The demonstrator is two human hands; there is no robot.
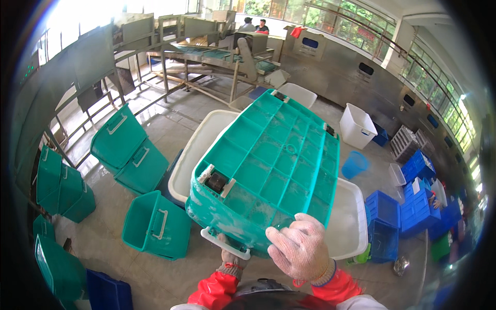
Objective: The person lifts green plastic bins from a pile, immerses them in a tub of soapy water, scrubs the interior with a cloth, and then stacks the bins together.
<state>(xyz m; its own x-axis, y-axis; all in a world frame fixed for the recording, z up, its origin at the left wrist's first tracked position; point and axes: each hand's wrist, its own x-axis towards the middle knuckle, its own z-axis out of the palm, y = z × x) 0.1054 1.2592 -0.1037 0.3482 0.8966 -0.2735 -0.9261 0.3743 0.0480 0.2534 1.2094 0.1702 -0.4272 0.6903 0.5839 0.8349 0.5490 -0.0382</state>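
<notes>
A large green plastic bin (267,155) is tilted before me with its ribbed, soapy base up; dark casters show at its corners. My left hand (231,254), in a knit glove, is at the near end beside the bin's white handle (224,243), its fingers partly hidden behind the rim. My right hand (300,248), in a wet knit glove, is over the near right corner of the base with its fingers bent; nothing shows in it, and whether it touches the bin is unclear. Behind the bin stand a white plastic tub (185,170) on the left and another white tub (350,232) on the right.
Several green bins (155,228) stand on the floor at left. At right are a blue bucket (354,164), a white box (356,126), and blue crates (383,236). A conveyor (217,54) stands behind. Two people are at the far back; a hand shows among the right-hand crates.
</notes>
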